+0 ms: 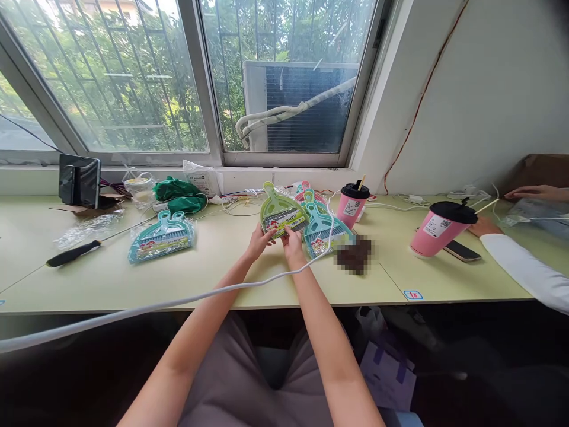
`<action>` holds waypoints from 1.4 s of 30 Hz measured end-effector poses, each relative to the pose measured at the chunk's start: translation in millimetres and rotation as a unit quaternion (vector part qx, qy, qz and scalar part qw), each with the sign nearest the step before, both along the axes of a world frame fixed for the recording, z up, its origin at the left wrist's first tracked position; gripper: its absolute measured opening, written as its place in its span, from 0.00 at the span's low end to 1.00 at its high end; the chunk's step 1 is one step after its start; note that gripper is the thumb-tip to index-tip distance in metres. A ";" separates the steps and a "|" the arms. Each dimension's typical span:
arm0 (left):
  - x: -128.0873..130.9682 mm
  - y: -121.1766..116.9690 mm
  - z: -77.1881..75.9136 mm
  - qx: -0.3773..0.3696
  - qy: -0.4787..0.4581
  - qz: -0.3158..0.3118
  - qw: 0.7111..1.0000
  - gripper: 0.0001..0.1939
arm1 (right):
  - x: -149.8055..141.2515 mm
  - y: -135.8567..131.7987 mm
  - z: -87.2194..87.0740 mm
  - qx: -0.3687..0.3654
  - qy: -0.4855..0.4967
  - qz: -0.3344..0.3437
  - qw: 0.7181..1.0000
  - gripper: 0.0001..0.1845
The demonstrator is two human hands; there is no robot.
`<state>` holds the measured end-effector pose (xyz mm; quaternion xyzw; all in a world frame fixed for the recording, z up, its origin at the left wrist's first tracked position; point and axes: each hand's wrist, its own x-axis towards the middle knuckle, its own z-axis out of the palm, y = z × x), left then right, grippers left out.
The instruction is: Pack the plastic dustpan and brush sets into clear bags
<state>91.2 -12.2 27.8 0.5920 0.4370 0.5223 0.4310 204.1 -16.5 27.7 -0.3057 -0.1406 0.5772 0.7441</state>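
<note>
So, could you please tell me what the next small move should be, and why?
I'd suggest shifting the green dustpan set leftward and laying it beside the lone blue-green set, though that's only a judgement: the left hand and right hand both hold the green one, and the blue-green one lies well apart from the teal set on the right.

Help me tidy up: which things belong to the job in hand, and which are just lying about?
Job, seemingly:
green dustpan set in left hand and right hand
left teal set
right teal set
pink set

Lying about:
tablet
black-handled tool
pink cups
phone
</note>
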 end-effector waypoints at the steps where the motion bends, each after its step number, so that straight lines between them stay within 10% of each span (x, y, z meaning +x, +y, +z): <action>1: 0.2 0.3 -0.5 -0.004 -0.005 0.005 1.000 0.23 | -0.3 -0.5 0.3 0.005 0.001 0.007 1.000 0.13; 34: 5.6 -49.6 -0.1 0.137 0.285 -0.072 0.946 0.18 | -1.6 -3.3 9.6 0.033 -0.051 -0.088 0.994 0.21; 39: -57.3 -22.2 7.3 -0.013 0.137 -0.279 0.950 0.19 | 2.0 3.0 3.9 0.095 -0.076 0.016 0.992 0.23; 42: -100.6 5.2 20.4 -0.050 -0.076 -0.166 0.982 0.16 | 2.6 6.1 0.4 0.137 -0.113 0.113 0.978 0.23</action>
